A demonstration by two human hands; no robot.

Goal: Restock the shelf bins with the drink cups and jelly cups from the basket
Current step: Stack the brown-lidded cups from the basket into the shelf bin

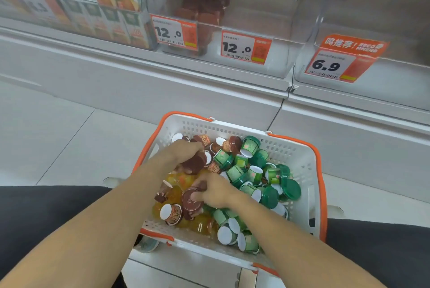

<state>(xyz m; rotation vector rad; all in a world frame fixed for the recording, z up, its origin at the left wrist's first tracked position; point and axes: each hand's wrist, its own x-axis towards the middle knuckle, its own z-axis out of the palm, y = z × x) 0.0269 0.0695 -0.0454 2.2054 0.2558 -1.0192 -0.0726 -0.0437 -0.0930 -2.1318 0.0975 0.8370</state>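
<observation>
- Right hand (pixel 215 191) grip: pinching one brown-lid cup (pixel 192 200) by the lid alone; we risk it slipping back onto the orange jelly cups (pixel 183 180).
- Left hand (pixel 186 150) grip: clenched over several brown cups (pixel 194 163) at once; overloaded, one could drop on the lift.
- Basket (pixel 300 162) stock is mixed; green cups (pixel 250 172) could get snagged along.
- Clear bin (pixel 256 8), partly stocked with brown cups, sits well apart above; a long carry, with spills landing on the floor.

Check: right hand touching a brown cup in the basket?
Touching. The head view shows the right hand with its fingers curled onto the lid of a brown cup lying in the basket.
</observation>
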